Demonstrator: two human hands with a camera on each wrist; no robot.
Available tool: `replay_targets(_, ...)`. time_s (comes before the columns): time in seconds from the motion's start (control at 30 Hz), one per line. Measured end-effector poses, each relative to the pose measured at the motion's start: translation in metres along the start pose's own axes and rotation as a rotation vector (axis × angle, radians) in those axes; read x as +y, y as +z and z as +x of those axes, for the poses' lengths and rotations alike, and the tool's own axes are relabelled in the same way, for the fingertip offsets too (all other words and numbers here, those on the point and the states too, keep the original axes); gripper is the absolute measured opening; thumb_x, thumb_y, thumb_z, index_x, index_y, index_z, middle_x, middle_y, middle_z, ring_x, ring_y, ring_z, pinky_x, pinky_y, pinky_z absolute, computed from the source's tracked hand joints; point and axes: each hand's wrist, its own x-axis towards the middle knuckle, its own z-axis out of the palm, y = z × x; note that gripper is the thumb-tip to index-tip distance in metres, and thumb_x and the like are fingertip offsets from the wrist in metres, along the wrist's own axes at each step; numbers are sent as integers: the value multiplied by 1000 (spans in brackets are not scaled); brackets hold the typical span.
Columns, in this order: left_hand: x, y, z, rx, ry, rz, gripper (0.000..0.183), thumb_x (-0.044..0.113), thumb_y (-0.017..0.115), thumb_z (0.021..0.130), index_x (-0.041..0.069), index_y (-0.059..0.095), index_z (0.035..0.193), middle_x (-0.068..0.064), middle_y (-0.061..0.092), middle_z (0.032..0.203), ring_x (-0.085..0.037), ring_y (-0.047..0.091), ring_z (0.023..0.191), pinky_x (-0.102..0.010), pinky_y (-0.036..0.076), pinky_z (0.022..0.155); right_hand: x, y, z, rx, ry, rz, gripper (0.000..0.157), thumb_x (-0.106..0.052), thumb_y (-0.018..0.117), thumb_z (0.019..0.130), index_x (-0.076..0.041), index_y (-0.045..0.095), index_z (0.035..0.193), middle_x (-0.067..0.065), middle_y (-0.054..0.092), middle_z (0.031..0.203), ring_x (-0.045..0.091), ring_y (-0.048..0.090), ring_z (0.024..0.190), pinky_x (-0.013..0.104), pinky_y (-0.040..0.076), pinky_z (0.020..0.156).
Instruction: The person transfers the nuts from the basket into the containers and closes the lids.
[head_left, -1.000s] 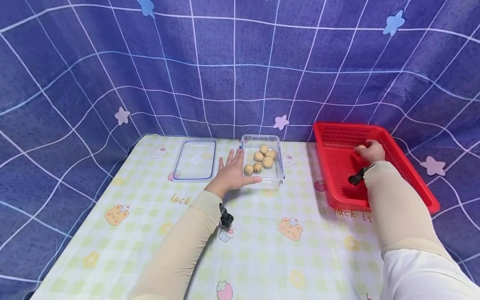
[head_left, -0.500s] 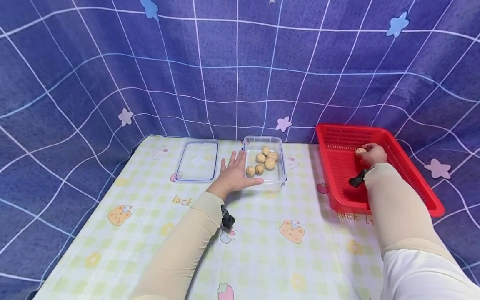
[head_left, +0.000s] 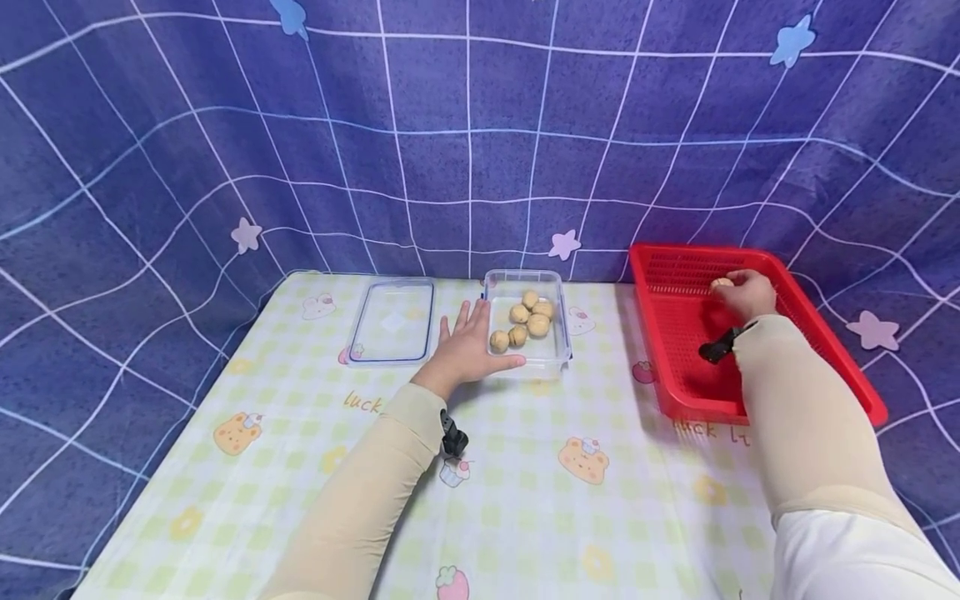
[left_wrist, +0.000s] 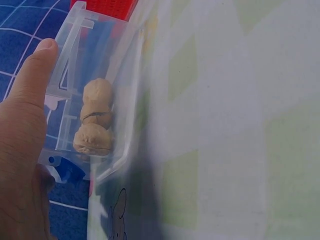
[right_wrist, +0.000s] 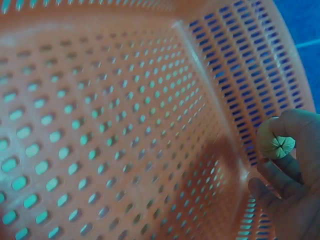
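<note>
Over the back part of the red plastic basket [head_left: 678,354], my right hand [head_left: 753,295] pinches a walnut [right_wrist: 276,143] between thumb and fingers. In the right wrist view that walnut shows in front of the slotted basket wall. My left hand [head_left: 465,348] rests at the left side of a clear plastic container [head_left: 557,364], its fingers straight and spread. Its thumb [left_wrist: 36,75] lies along the container's near rim in the left wrist view. Several walnuts [head_left: 537,324] sit inside the container, in a loose group and partly hidden by one another in the left wrist view.
A clear lid with a blue seal [head_left: 392,321] lies flat left of the container. A checked cloth [head_left: 510,500] with printed bears and fruit covers the table. A blue gridded curtain [head_left: 480,167] hangs behind. Black straps with small devices [head_left: 452,437] sit at the wrists.
My right hand has lifted the walnut from the basket floor and moved slightly toward the back. The left hand stays at the container.
</note>
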Motion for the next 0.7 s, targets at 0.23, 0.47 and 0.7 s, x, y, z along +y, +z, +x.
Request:
replay_targets(0.23,0,-3,1,-2,2,-18,126,80,62,79,7,2,163,-10,2,171,-24,-14,155,-58,-16,119,-32,-3,-3,42,0,75,56,-36,61,95,3,58,134,26,60,126,34,54,107,28,42,82)
replay_targets(0.47,0,-2,0,-16,2,-24,126,79,61,80,6,1,163,-11,1,170,-25,-14,154,-59,-15,119,-67,3,-6,40,-32,263,54,-30,69,93,3,56,134,-1,58,105,6,51,90,19,42,80)
replay_targets(0.7,0,-1,1,-19,19,-23,125,78,61,81,5,0,163,-12,0,170,-24,-16,154,-57,-17,118,-101,15,-13,36,-99,462,48,-20,73,92,4,57,130,-12,57,96,-2,55,79,15,50,67)
